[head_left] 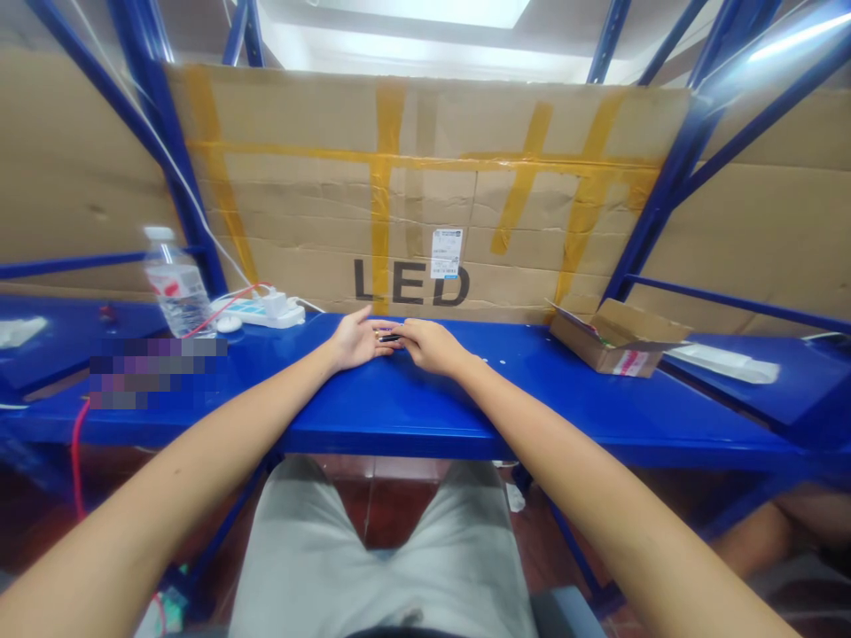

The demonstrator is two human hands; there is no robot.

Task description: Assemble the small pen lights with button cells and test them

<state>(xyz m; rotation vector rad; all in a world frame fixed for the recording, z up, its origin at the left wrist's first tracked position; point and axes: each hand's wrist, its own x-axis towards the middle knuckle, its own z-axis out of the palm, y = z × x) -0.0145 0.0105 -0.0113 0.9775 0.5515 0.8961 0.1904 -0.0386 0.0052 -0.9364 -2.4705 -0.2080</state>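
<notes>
Above the middle of the blue table, my left hand (359, 341) is turned palm up with its thumb raised and fingers stretched out. My right hand (432, 346) comes in from the other side, fingers pinched on a small thin black object (389, 338) whose kind I cannot make out. The object lies across the fingers of my left hand. Something small and purplish shows beside it, too small to name.
A blue table (399, 412) spans the view, with a large taped cardboard sheet (299, 213) behind it. On the left are a water bottle (178, 288) and a white power strip (266, 308). An open cardboard box (615, 337) sits on the right. Another person's limb (764, 536) shows at lower right.
</notes>
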